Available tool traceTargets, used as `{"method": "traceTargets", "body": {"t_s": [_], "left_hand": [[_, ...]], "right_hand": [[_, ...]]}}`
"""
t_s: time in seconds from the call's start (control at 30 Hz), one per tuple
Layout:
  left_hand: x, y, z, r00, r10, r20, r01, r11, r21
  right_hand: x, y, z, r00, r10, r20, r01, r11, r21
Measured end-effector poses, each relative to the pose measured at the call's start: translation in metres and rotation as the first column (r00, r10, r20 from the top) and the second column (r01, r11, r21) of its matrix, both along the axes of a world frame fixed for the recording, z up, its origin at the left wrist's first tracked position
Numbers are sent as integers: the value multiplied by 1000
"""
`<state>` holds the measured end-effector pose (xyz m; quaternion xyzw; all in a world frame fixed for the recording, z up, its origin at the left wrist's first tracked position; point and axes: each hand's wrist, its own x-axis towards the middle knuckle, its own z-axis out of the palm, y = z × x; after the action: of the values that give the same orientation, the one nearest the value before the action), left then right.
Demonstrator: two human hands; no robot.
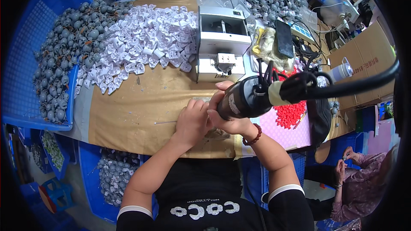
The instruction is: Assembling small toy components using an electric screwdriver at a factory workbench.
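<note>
My right hand [233,122] wraps round a black cylindrical power tool [240,98] with a thick cable, which looks like an electric screwdriver. Close against it on the left, my left hand [195,122] is closed with its fingers curled down. What it grips is hidden beneath the fingers. A thin metal rod [165,122] sticks out leftward from under that hand; whether it is held I cannot tell. Partly covered by both hands, a greyish flat plate [218,133] lies on the brown table cover [128,124].
White plastic parts [150,34] are heaped behind my hands, beside a white-and-black machine [222,42]. Grey round parts [81,30] fill a blue crate [25,60] at left. Red pieces [289,113], a phone [284,38] and a carton [364,66] lie right. Another person [364,179] sits lower right.
</note>
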<state>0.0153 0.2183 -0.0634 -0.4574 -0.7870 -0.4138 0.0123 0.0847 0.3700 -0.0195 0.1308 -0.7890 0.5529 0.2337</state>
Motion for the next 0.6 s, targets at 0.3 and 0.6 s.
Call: {"method": "traceTargets", "body": {"t_s": [0.3,0.6], "left_hand": [[0,-4,3,999,5,-48,-13,985,-173],[4,-6,4,1000,5,-7,-6,995,-102]], "right_hand": [[-11,24,46,947,-195,256,303,805,-510],[-7,131,-40,704,-580,410,690,695,-201]]}}
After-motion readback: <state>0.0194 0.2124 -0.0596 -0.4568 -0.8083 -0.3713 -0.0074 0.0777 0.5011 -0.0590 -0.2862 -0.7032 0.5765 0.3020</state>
